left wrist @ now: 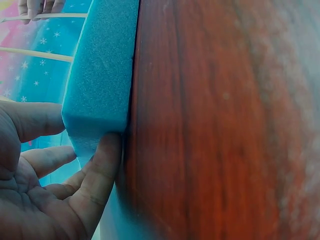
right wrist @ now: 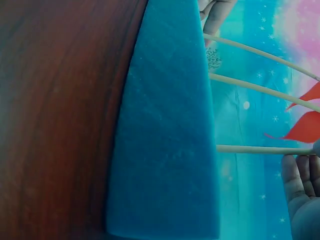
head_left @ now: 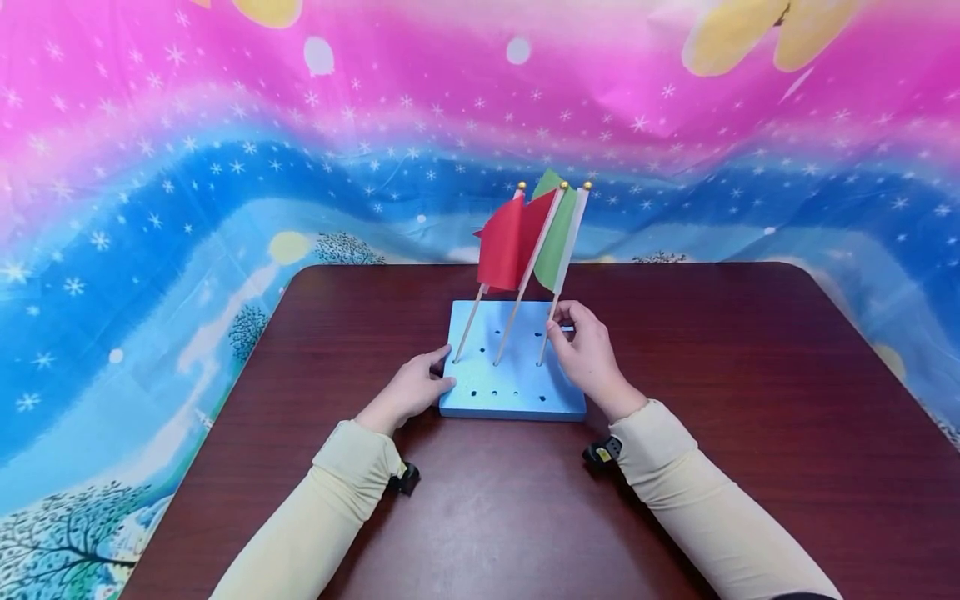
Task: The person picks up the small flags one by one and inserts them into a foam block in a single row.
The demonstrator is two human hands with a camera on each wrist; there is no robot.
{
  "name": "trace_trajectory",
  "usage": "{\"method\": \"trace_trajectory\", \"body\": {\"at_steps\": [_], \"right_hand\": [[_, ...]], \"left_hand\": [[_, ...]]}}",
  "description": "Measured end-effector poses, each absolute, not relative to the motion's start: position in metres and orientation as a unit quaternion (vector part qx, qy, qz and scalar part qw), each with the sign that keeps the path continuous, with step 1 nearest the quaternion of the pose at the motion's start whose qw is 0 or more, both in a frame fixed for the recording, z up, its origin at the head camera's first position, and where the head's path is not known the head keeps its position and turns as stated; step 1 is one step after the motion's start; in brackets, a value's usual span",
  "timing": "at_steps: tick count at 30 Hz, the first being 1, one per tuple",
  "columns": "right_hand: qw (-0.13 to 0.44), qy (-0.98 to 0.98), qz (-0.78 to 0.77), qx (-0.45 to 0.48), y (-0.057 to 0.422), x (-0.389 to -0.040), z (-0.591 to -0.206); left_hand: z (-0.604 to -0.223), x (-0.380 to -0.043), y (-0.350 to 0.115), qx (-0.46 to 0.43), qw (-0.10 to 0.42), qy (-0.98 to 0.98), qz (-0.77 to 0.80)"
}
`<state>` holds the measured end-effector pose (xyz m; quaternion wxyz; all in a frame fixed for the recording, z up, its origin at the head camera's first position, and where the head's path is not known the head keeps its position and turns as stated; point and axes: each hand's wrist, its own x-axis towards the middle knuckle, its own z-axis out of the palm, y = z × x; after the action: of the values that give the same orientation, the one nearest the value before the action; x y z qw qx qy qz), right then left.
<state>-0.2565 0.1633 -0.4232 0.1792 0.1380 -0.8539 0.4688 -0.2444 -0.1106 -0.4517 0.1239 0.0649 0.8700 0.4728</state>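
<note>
A light blue foam block (head_left: 525, 408) with several holes lies on the table. Three small flags stand in one row of its holes, their wooden sticks leaning right and topped by gold balls. A red flag (head_left: 498, 250) is on the left stick, a second red flag (head_left: 534, 227) on the middle one, and a green flag (head_left: 557, 250) on the right. My right hand (head_left: 591, 354) pinches the green flag's stick a little above the block. At the block's left side, my left hand (head_left: 408, 387) touches the edge with thumb and fairly straight fingers (left wrist: 97, 175).
The dark brown wooden table (head_left: 300, 333) spreads around the block on all sides. Behind it hangs a pink and blue patterned cloth (head_left: 420, 108). A small black device (head_left: 602, 454) sits at the right wrist and another black device (head_left: 405, 479) at the left.
</note>
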Motion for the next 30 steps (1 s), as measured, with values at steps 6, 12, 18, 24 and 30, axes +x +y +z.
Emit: {"method": "trace_trajectory", "body": {"at_steps": [6, 12, 18, 24, 30], "right_hand": [[0.186, -0.851, 0.465, 0.156, 0.162, -0.256, -0.427], [0.192, -0.852, 0.459, 0.163, 0.163, -0.255, -0.429], [0.178, -0.853, 0.467, 0.151, 0.166, -0.253, -0.432], [0.16, -0.856, 0.471, 0.144, 0.172, -0.252, -0.433], [0.136, -0.87, 0.451, 0.146, 0.186, -0.25, -0.428]], "left_hand": [[-0.451, -0.245, -0.111, 0.066, 0.123, 0.872, 0.47], [-0.451, -0.245, -0.11, 0.065, 0.123, 0.872, 0.469], [-0.453, -0.242, -0.109, 0.056, 0.134, 0.866, 0.479], [-0.453, -0.241, -0.108, 0.051, 0.138, 0.864, 0.482], [-0.452, -0.242, -0.108, 0.048, 0.136, 0.861, 0.487]]}}
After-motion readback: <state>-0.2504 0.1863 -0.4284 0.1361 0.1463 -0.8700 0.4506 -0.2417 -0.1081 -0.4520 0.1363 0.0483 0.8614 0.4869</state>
